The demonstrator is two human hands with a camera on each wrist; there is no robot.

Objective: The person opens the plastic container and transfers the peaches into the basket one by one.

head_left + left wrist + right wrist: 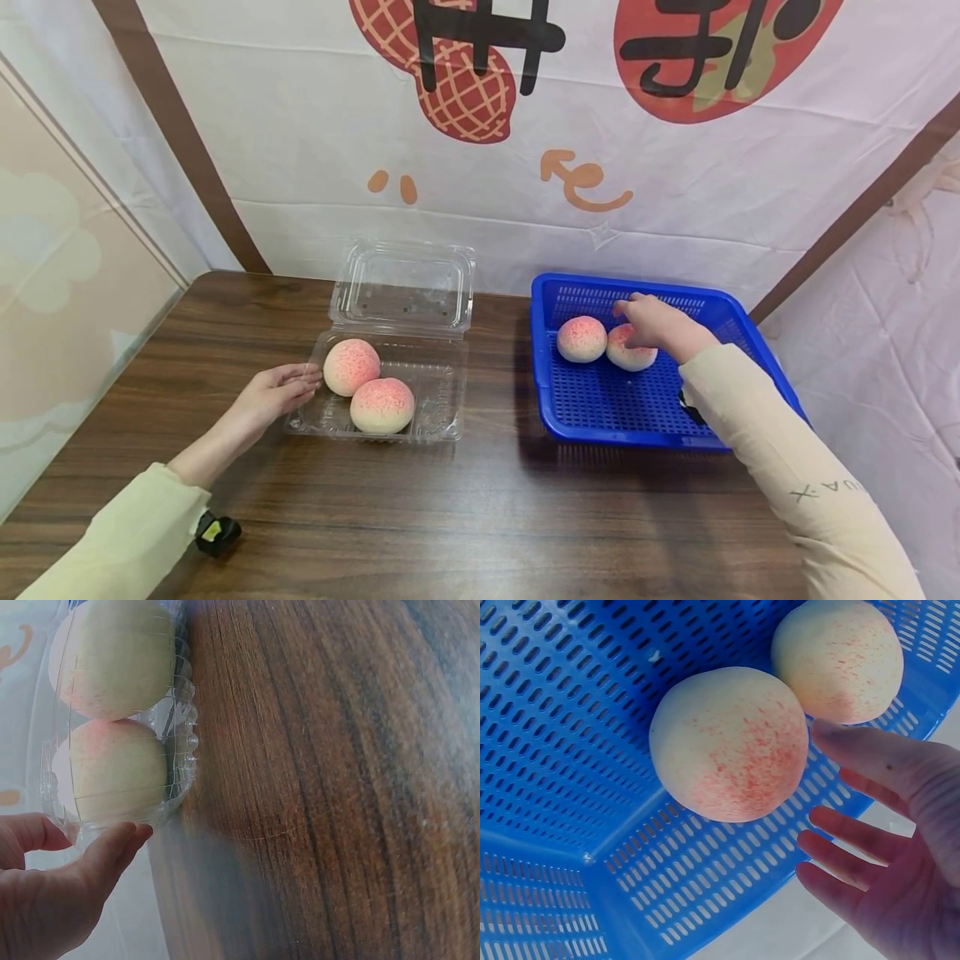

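Observation:
In the head view, my left hand (272,393) is at the left wall of an open clear plastic clamshell box (441,390). Its fingertips touch the wall with the fingers fairly straight. Two pink and cream peaches, an upper one (352,367) and a lower one (382,407), sit side by side in the box's left half. My right hand (658,323) reaches into a blue plastic basket (600,425), over the right peach (632,357). The right wrist view shows its fingers (847,840) spread and the thumb tip close beside that peach (731,746). Another peach (582,339) lies against it on the left.
The box's raised lid (402,287) leans back toward a printed cloth backdrop (300,208). Brown wood-grain tabletop (480,517) runs between box and basket and in front of them. The basket's raised rim (536,358) surrounds the right hand's area.

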